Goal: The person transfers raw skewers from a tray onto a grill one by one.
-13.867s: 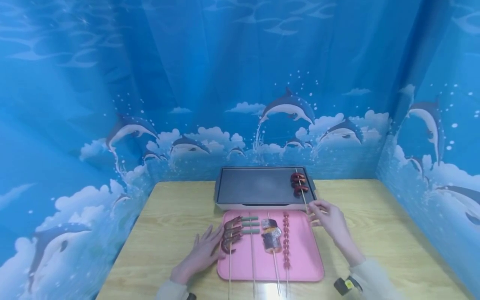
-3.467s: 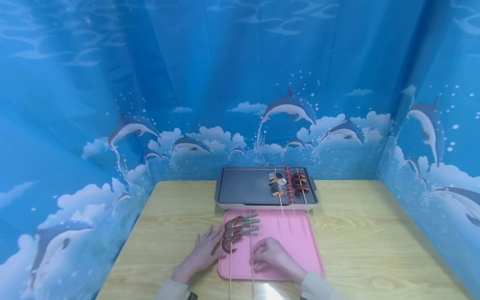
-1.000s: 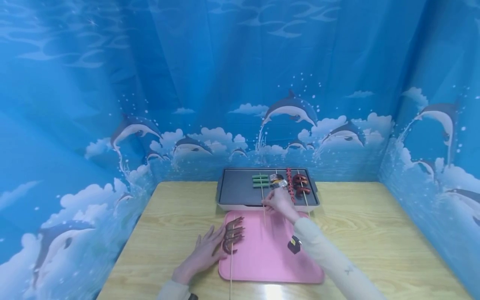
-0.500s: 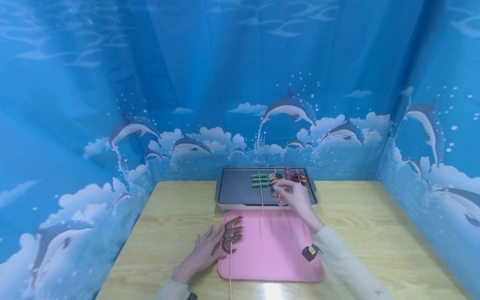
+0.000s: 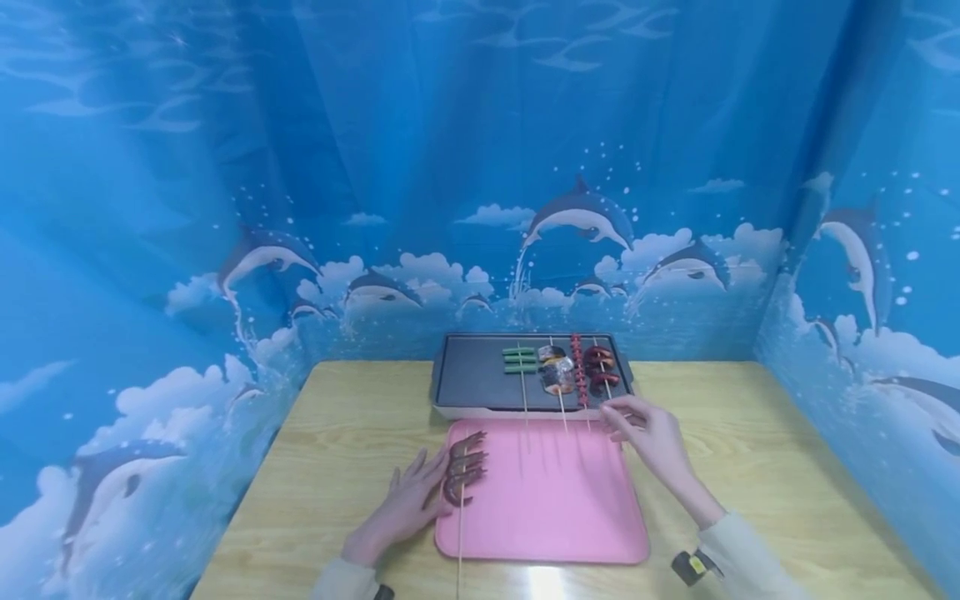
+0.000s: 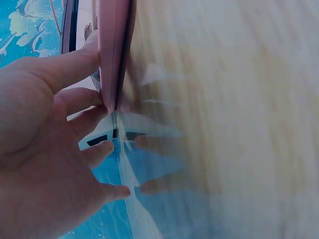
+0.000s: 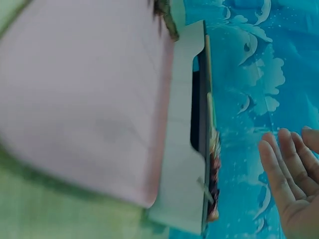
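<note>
My left hand (image 5: 405, 504) rests at the left rim of the pink tray (image 5: 555, 533), fingers spread; the left wrist view shows the thumb over the rim. Beside it a skewer of brown shrimp (image 5: 465, 471) lies on the tray. My right hand (image 5: 652, 442) is in the air off the griddle's front right corner, holding nothing, near the stick of a skewer of dark red curled pieces (image 5: 602, 371). On the griddle (image 5: 468, 371) also lie skewers of green sticks (image 5: 519, 360), silvery fish chunks (image 5: 557, 375) and small red pieces (image 5: 578, 371).
The griddle stands directly behind the tray on a wood-grain table (image 5: 765, 458), with skewer sticks jutting over its front edge. A blue dolphin-print curtain (image 5: 480, 167) encloses the back and sides. The shrimp skewer's stick runs past the tray's front edge.
The green skewer, carried from tray to griddle, has been let go; the fish and red-piece skewers went over earlier. My right hand has moved right and toward me. My left hand stays put.
</note>
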Demonstrator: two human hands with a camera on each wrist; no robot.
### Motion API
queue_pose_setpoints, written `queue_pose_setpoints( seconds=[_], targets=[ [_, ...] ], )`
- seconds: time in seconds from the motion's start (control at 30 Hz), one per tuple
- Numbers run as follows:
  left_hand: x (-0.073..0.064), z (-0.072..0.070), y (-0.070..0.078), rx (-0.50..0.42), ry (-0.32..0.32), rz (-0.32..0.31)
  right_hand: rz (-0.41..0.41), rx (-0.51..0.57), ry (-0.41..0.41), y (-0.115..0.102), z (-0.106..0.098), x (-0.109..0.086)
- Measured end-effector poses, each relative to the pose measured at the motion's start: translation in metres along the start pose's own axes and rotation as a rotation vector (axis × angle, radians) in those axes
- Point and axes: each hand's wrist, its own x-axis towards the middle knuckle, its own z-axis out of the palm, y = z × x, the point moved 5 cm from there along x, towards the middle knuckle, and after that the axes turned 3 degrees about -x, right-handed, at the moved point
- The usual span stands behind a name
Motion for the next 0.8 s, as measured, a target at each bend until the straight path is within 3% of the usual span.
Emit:
queue_pose_setpoints(
  seconds=[0.23, 0.5, 0.63, 0.8],
  targets=[
    [0.0, 0.0, 0.001, 0.0, 0.004, -0.003, 0.017, -0.08, 0.022, 0.021, -0.016, -0.023],
    [0.0, 0.002, 0.001, 0.006, 0.001, -0.005, 0.063, -0.338, -0.104, 0.056, -0.011, -0.041],
    [0.001, 0.002, 0.001, 0.008, 0.004, 0.003, -0.012, -0.409, -0.188, 0.068, -0.003, -0.048],
    [0.001, 0.002, 0.0, 0.002, 0.01, 0.013, -0.217, -0.499, -0.302, 0.067, 0.008, -0.055]
  ],
)
